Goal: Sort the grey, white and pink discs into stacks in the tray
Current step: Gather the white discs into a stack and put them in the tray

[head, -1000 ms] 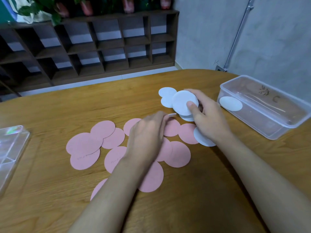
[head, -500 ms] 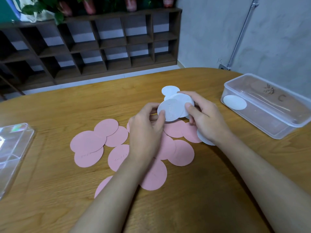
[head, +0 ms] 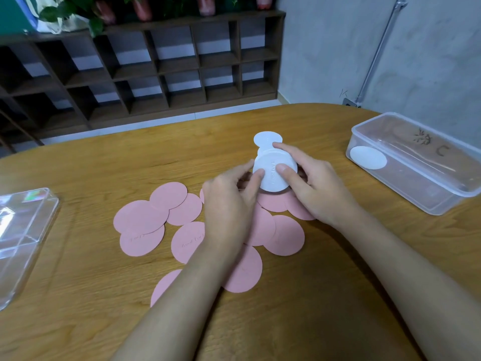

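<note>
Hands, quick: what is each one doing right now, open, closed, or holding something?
Left hand: holds the stack of white discs, thumb on top.
Right hand: holds the same stack, thumb on top, forefinger at the far edge.

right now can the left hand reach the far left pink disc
Probably yes: the pink disc lies uncovered near the left hand, nothing between; it must release the white discs first.

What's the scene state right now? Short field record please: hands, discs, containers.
left hand: pinches white stack
right hand: grips same stack, thumb on its face
loose white discs: on table behind stack
pink discs: spread flat, overlapping, under the hands
clear tub: right, one white disc at its near end
clear box: left edge of table
</note>
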